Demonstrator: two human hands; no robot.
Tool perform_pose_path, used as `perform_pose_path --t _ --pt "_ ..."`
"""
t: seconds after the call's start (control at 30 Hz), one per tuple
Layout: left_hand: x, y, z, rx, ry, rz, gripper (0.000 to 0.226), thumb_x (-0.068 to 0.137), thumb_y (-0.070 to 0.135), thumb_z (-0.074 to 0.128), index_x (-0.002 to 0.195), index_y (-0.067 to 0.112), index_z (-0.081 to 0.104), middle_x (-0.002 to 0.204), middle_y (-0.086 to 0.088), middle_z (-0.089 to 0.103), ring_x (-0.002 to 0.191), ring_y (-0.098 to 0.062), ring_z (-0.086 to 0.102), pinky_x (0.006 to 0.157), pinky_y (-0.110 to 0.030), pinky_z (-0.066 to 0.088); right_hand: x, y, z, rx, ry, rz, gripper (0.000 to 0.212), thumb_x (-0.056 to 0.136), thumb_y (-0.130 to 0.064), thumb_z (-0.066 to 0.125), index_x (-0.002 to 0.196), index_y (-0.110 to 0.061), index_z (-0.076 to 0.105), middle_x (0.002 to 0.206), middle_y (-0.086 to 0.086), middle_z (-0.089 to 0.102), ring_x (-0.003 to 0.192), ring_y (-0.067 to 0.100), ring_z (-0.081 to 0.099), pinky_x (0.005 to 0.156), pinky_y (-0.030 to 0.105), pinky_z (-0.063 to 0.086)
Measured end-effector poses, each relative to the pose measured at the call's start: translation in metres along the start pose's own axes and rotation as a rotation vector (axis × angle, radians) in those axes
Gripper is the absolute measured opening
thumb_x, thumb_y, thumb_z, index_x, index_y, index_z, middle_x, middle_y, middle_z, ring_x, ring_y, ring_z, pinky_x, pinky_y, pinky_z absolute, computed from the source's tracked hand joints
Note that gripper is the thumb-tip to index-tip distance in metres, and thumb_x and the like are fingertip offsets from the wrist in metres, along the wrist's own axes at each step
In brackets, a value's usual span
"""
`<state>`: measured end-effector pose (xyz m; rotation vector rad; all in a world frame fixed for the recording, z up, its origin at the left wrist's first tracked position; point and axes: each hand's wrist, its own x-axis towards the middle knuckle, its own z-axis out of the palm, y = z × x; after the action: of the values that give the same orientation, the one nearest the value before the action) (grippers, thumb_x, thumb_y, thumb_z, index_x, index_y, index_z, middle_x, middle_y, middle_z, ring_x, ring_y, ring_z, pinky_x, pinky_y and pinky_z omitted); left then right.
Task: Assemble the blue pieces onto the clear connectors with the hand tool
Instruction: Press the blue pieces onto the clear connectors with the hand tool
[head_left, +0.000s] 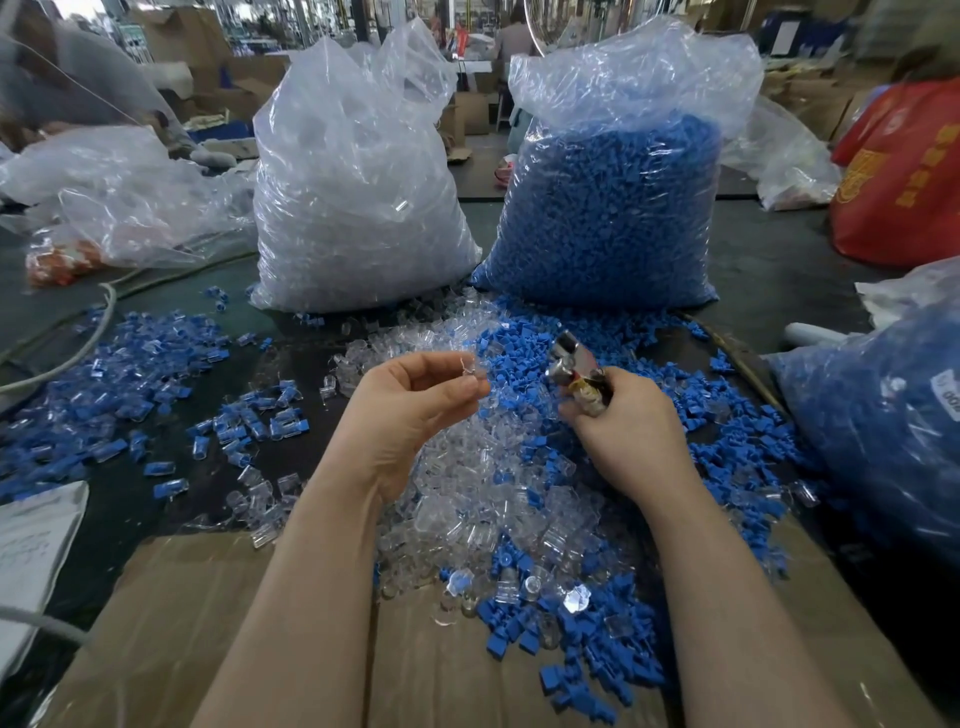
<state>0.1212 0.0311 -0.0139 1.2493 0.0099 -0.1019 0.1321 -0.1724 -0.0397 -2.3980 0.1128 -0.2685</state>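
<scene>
My left hand (415, 400) pinches one clear connector (470, 368) between thumb and fingertips, held above the heap. My right hand (623, 421) grips a small metal hand tool (574, 364), whose shiny head points up and to the left, a short gap from the connector. Below both hands lies a mixed heap of loose clear connectors (467, 499) and loose blue pieces (582, 639). To the left, several assembled blue-and-clear parts (156, 353) are spread over the dark table.
A big bag of clear connectors (353, 182) and a big bag of blue pieces (613, 208) stand behind the heap. Another bag of parts (883, 415) sits at the right. Cardboard (182, 623) covers the near table edge. A white cable (98, 332) runs at left.
</scene>
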Motion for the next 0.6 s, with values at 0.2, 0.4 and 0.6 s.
perform_pose_path --t 0.2,0.4,0.6 --pt "0.001 -0.006 0.016 0.091 -0.066 -0.005 0.018 0.081 0.0 0.069 0.098 0.003 0.066 0.092 -0.012 0.076 0.084 -0.019 0.074 0.07 -0.023 0.058 -0.009 -0.016 -0.003 0.514 0.013 -0.129 0.009 0.087 -0.019 0.073 0.096 -0.021 0.071 0.084 -0.008 0.07 0.08 0.008 0.064 0.071 0.021 0.05" --pt "0.0 -0.007 0.023 0.032 -0.089 0.012 0.015 0.082 -0.003 0.066 0.094 0.005 0.066 0.082 -0.009 0.075 0.078 -0.016 0.074 0.069 -0.023 0.058 -0.013 -0.023 -0.002 0.523 -0.049 -0.202 0.012 0.089 -0.014 0.071 0.1 -0.016 0.071 0.088 -0.002 0.072 0.087 0.015 0.068 0.082 0.036 0.056" --pt "-0.002 -0.006 0.026 0.02 -0.097 0.025 0.025 0.068 0.008 0.072 0.093 0.006 0.066 0.081 -0.008 0.075 0.076 -0.015 0.074 0.068 -0.023 0.058 -0.013 -0.023 -0.003 0.497 -0.031 -0.256 0.011 0.089 -0.012 0.068 0.1 -0.014 0.071 0.087 0.003 0.072 0.085 0.023 0.068 0.081 0.046 0.055"
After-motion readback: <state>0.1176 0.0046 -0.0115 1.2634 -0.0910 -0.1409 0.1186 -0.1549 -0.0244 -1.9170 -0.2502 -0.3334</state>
